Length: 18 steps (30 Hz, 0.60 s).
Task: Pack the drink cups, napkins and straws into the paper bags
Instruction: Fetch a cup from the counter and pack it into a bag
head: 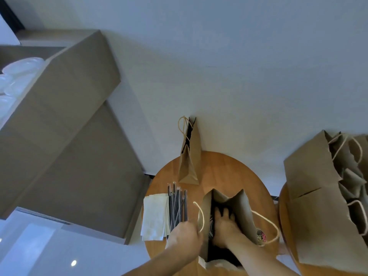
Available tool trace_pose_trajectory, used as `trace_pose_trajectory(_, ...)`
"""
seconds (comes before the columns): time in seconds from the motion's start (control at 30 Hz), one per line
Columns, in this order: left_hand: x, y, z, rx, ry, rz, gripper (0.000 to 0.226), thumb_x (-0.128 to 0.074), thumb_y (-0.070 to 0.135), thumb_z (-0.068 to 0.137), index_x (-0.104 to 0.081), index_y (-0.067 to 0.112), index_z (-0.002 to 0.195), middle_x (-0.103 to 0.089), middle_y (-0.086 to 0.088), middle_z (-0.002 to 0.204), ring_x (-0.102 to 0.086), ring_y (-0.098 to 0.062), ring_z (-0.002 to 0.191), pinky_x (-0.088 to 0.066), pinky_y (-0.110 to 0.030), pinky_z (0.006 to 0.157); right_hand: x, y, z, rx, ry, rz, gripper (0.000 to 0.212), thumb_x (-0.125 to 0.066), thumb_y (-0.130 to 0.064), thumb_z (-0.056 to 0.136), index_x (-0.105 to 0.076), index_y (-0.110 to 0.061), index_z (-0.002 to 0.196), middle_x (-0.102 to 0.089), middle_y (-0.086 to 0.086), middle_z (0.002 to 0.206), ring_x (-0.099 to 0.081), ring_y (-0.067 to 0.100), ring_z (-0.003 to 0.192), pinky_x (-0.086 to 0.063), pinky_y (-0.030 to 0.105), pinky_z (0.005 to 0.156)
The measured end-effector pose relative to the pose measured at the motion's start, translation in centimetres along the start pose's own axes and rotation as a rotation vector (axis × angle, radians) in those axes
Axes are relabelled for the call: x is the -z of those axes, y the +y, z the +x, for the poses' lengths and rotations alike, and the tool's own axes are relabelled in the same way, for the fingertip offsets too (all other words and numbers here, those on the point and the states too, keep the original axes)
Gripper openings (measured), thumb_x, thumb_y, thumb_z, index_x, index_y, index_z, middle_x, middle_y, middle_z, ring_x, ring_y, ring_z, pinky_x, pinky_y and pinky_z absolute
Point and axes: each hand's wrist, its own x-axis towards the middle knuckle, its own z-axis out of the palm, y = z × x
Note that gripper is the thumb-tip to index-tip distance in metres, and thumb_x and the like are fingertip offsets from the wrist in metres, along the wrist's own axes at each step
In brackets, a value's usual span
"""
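- Head view is giving me a round table (219, 170) with an open bag (245, 208) standing at its near edge
- I am seeing the left hand (185, 236) curling round the bag's left rim, right by the rope handle, and holding it there
- The right hand (223, 228) is reaching down inside the bag, fingers spread flat over something dark; I cannot tell from here whether that is a cup
- Straws (177, 206) are lying in a loose bundle just left of the bag, their near ends passing under the left hand
- Napkins (154, 216) are sitting in a white stack touching the straws' left side, hanging over the table edge
- A far bag (189, 156) is standing upright at the table's back edge, well apart from both hands
- A bag stack (312, 206) is leaning on a second table (282, 206) to the right
- A grey cabinet (69, 126) is filling the left side of my feed
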Motion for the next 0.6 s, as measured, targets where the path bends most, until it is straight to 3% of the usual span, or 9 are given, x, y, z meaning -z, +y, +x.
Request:
trace_pose_trajectory(0.07, 0.5, 0.3, -0.2, -0.009, 0.026, 0.020, 0.024, -0.045, 0.031, 0.099, -0.063, 0.015, 0.103, -0.068, -0.003, 0.093, -0.068, -0.019, 0.085, -0.059, -0.035, 0.081, 2.2, -0.5, -1.4, 0.041, 0.016, 0.058, 0.090, -0.065, -0.023, 0.085, -0.010, -0.015, 0.155, -0.016, 0.014, 0.154, -0.020, 0.037, 0.144, -0.025, 0.046, 0.119)
trace_pose_trajectory(0.13, 1.3, 0.6, -0.4, 0.001, 0.028, 0.018, 0.025, -0.044, 0.032, 0.099, -0.063, 0.015, 0.099, -0.068, -0.003, 0.092, -0.067, -0.019, 0.084, -0.059, -0.032, 0.077, 4.8, -0.9, -3.2, 0.087, 0.022, 0.096, 0.063, -0.054, -0.011, 0.092, -0.028, -0.013, 0.149, -0.026, 0.011, 0.151, -0.037, 0.032, 0.134, -0.039, 0.043, 0.110)
trace_pose_trajectory(0.23, 2.5, 0.5, -0.7, -0.026, -0.048, -0.040, 0.023, -0.049, 0.036, 0.098, -0.056, 0.023, 0.081, -0.062, 0.003, 0.077, -0.061, -0.009, 0.066, -0.050, -0.020, 0.057, 8.8, -1.4, -6.4, 0.179, 0.061, 0.096, 0.022, -0.045, -0.006, 0.096, -0.055, -0.013, 0.115, -0.048, 0.006, 0.127, -0.057, 0.024, 0.097, -0.049, 0.032, 0.076)
trace_pose_trajectory(0.27, 3.0, 0.4, -0.7, -0.060, -0.098, -0.072, 0.019, -0.054, 0.038, 0.095, -0.056, 0.024, 0.081, -0.062, 0.003, 0.077, -0.059, -0.008, 0.064, -0.047, -0.019, 0.056, 10.0, -1.7, -7.4, 0.221, 0.099, 0.119, 0.021, -0.042, -0.005, 0.097, -0.057, -0.012, 0.109, -0.053, 0.005, 0.118, -0.059, 0.024, 0.094, -0.050, 0.031, 0.073)
trace_pose_trajectory(0.3, 3.6, 0.2, -0.8, -0.102, -0.164, -0.092, 0.016, -0.060, 0.039, 0.091, -0.058, 0.023, 0.089, -0.064, 0.002, 0.082, -0.059, -0.007, 0.067, -0.048, -0.020, 0.059, 10.9, -1.9, -8.1, 0.259, 0.139, 0.145, 0.025, -0.041, -0.005, 0.098, -0.059, -0.010, 0.115, -0.056, 0.007, 0.119, -0.060, 0.025, 0.101, -0.052, 0.032, 0.079)
trace_pose_trajectory(0.37, 5.2, -0.4, -0.6, -0.202, -0.283, -0.023, 0.040, -0.069, 0.040, 0.084, -0.057, 0.019, 0.115, -0.065, -0.001, 0.104, -0.062, -0.010, 0.086, -0.051, -0.023, 0.073, 12.4, -2.7, -9.1, 0.313, 0.224, 0.180, 0.041, -0.040, -0.007, 0.100, -0.049, -0.011, 0.140, -0.051, 0.008, 0.140, -0.052, 0.025, 0.124, -0.044, 0.028, 0.098)
trace_pose_trajectory(0.43, 6.9, -1.3, 0.2, -0.243, -0.314, 0.122, 0.059, -0.072, 0.038, 0.082, -0.049, 0.016, 0.132, -0.059, -0.003, 0.124, -0.060, -0.019, 0.105, -0.051, -0.031, 0.089, 13.3, -4.0, -9.4, 0.355, 0.271, 0.218, 0.048, -0.038, -0.007, 0.101, -0.040, -0.014, 0.148, -0.043, 0.006, 0.151, -0.043, 0.023, 0.136, -0.037, 0.029, 0.107)
trace_pose_trajectory(0.53, 9.4, -3.4, 1.9, -0.214, -0.218, 0.099, 0.040, -0.066, 0.024, 0.086, -0.054, 0.015, 0.123, -0.063, -0.008, 0.116, -0.062, -0.028, 0.105, -0.052, -0.039, 0.090, 13.5, -6.6, -8.5, 0.375, 0.291, 0.290, 0.047, -0.039, -0.012, 0.101, -0.041, -0.015, 0.148, -0.045, 0.004, 0.150, -0.045, 0.020, 0.134, -0.040, 0.028, 0.105)
trace_pose_trajectory(0.6, 10.6, -5.3, 3.1, -0.166, -0.130, 0.027, 0.024, -0.058, 0.018, 0.089, -0.058, 0.015, 0.112, -0.064, -0.008, 0.108, -0.062, -0.031, 0.105, -0.051, -0.036, 0.085, 12.9, -8.9, -7.4, 0.376, 0.311, 0.333, 0.041, -0.042, -0.018, 0.101, -0.048, -0.015, 0.142, -0.054, 0.004, 0.140, -0.054, 0.020, 0.123, -0.046, 0.027, 0.097)
